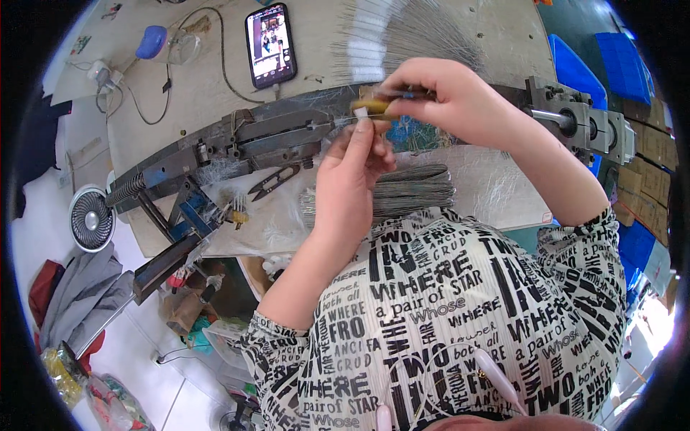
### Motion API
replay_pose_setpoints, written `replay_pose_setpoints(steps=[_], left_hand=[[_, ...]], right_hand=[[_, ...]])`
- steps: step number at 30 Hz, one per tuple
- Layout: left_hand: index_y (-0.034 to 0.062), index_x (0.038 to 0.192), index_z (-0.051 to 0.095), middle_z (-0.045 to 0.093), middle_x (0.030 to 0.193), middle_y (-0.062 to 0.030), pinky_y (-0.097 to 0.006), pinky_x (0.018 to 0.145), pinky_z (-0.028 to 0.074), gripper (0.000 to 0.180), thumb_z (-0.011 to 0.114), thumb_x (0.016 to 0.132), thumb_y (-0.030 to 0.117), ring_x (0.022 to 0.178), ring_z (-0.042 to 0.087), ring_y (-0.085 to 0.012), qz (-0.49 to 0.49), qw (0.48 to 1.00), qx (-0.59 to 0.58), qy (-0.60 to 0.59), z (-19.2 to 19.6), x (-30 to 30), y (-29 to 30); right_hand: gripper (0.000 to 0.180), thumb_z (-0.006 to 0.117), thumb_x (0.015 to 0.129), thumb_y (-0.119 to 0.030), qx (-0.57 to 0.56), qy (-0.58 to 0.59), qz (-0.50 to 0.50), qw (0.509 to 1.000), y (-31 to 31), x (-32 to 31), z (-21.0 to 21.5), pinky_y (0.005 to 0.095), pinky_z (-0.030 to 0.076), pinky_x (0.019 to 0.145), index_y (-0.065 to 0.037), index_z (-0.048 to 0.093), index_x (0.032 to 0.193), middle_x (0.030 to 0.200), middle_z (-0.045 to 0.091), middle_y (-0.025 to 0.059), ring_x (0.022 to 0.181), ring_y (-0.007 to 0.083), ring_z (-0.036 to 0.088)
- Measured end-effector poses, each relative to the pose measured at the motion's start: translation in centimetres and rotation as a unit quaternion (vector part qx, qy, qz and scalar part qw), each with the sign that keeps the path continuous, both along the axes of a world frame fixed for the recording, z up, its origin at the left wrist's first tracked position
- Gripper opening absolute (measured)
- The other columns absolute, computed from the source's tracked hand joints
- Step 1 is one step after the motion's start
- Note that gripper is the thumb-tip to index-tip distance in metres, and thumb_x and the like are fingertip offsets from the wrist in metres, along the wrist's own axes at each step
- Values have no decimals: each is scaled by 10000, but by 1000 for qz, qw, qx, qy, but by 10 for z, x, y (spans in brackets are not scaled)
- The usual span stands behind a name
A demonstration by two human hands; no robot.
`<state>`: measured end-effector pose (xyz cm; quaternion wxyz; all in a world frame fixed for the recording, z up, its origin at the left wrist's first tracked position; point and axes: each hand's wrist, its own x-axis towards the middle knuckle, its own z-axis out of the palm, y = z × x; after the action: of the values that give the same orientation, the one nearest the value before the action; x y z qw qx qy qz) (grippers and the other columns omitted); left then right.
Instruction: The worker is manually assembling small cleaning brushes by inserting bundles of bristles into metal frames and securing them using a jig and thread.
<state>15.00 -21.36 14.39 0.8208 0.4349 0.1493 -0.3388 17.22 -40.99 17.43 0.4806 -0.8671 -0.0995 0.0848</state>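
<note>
My left hand (348, 169) is raised over the bench, its thumb and fingers pinched on a small white piece (361, 113). Close against that piece is a yellow, rounded object (371, 107), held between the thumb and fingers of my right hand (444, 90); its kind is blurred and partly covered. Behind both hands runs a long dark metal machine bar (280, 129). Below them lies a bundle of thin grey wires (413, 188). More thin wires (438, 36) fan out on the far side of the bench.
A lit phone (271, 44) on a cable lies at the back. Black thread snips (273, 182) rest left of my left hand. A metal clamp unit (578, 122) stands at the right end. A small fan (92, 218) is at far left, with blue bins (622, 68) beyond the right edge.
</note>
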Motion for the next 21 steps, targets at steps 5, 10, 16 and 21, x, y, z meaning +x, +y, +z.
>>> replay_pose_setpoints(steps=[5,10,16,21], left_hand=[[9,1203,557,601,990,-60,-289,820,470,455,499,1004,414,901,582,-150,-51,998,0,21,5,6,6],[4,1332,436,562,1241,-132,-370,1055,407,601,412,1006,508,1190,537,-232,30,975,-193,105,10,12,-4],[-57,1424,311,447,1397,-208,-419,1154,314,771,374,983,573,1297,451,-277,49,963,-244,101,4,12,4],[-9,1405,374,472,1397,-138,-387,1129,329,726,315,992,586,1284,462,-236,40,962,-252,100,6,12,4]], right_hand=[[177,637,892,-52,-56,9,16,998,10,3,1,289,471,766,14,632,1056,940,636,93,870,174,606],[179,649,857,-62,-46,-20,7,999,9,1,8,333,485,771,1,645,1024,976,609,103,881,263,602],[222,660,769,-51,-176,-233,-5,956,10,-17,24,374,456,830,-71,669,990,966,604,59,898,248,594],[209,692,711,-151,-318,-291,13,903,13,-23,12,368,361,862,-175,678,919,854,575,-49,859,152,559]])
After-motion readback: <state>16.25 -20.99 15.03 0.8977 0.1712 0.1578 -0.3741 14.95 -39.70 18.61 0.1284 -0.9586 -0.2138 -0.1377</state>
